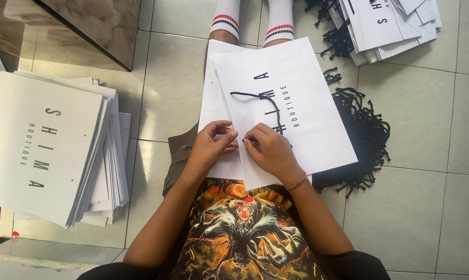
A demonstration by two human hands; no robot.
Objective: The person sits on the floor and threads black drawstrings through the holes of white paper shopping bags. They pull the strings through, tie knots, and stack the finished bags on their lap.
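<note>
White paper bag (297, 114) lies mid-frame, long axis running toward upper left. Black cord (265, 103) trails upward from right hand (270, 151), pinching it; left hand (209, 145) pinches bag edge alongside.

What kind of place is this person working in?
Probably a small home workshop for assembling paper shopping bags. The person sits on a tiled floor, with a stack of flat white bags beside them and a heap of black cord handles.
</note>
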